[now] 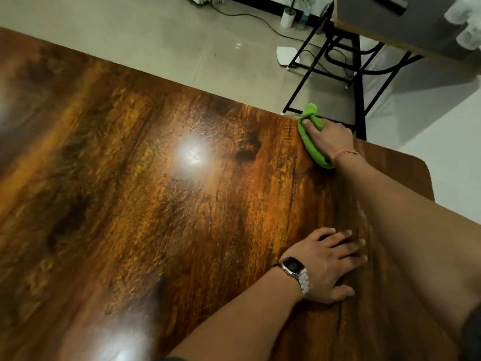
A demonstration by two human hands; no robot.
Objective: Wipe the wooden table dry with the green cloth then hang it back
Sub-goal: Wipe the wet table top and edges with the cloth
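Bench: a glossy dark brown wooden bench [156, 178] with strong grain fills most of the view; two bright lamp reflections lie on it.
Cloth: the bright green bunched cloth [311, 142] lies on the bench at its far edge, near the rounded right corner.
Right hand: the right hand [329, 138] is stretched far forward and presses on the cloth, thumb curled around the cloth's fold; a thin pink thread is on the wrist.
Left hand: the left hand [330, 264] rests flat on the bench, fingers straight and spread, holding nothing; a silver metal wristwatch [295, 272] is on the wrist.
Behind: a second table with black metal legs [325, 61] stands on the pale tiled floor [156, 35].
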